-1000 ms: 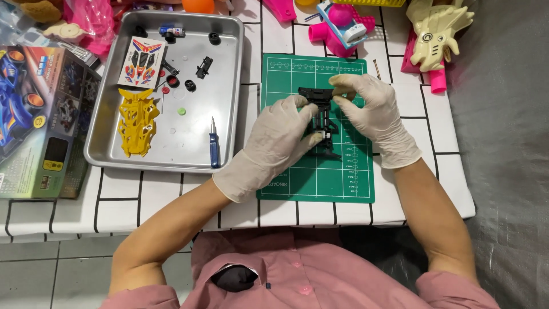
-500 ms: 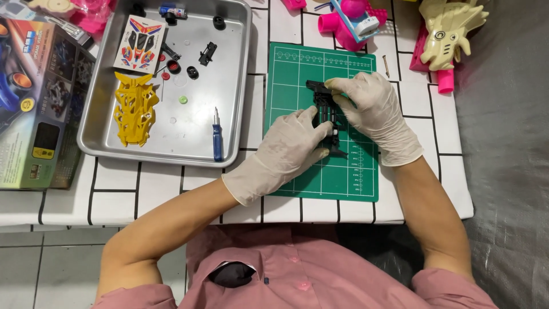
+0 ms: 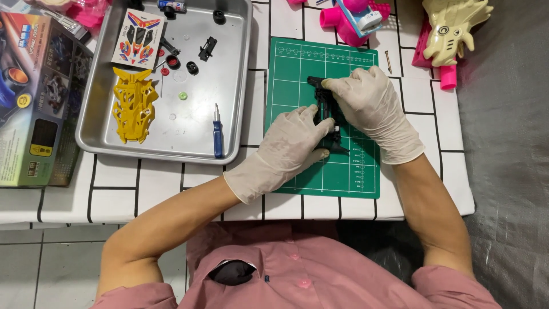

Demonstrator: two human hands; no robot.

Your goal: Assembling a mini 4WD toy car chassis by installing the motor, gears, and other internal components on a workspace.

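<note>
A black plastic model-car chassis (image 3: 327,117), angular and ribbed with a matte finish, lies at the centre of the frame on a green cutting mat (image 3: 297,74) printed with a pale grid. The left hand (image 3: 291,146), in a thin, wrinkled off-white latex glove, grips the chassis from the lower left, its fingers curled close together around the near side of the part. The right hand (image 3: 369,106), gloved alike, covers the chassis from the right, with thumb and forefinger pinching its upper end and the other fingers bent beside them. The mat rests on a white tabletop (image 3: 114,189) marked with black lines in a tile pattern. Just left of the mat stands a shallow brushed-metal tray (image 3: 240,86) with rounded corners. In the tray lie a glossy yellow moulded car body shell (image 3: 133,109), a sticker sheet (image 3: 137,39), a blue-handled screwdriver (image 3: 218,133), small black wheels and parts (image 3: 192,67), and a small green ring (image 3: 183,95). At the far left edge lies a printed cardboard box (image 3: 34,97). Pink plastic toys (image 3: 349,20) and a cream-coloured toy figure (image 3: 452,28) occupy the upper right.
</note>
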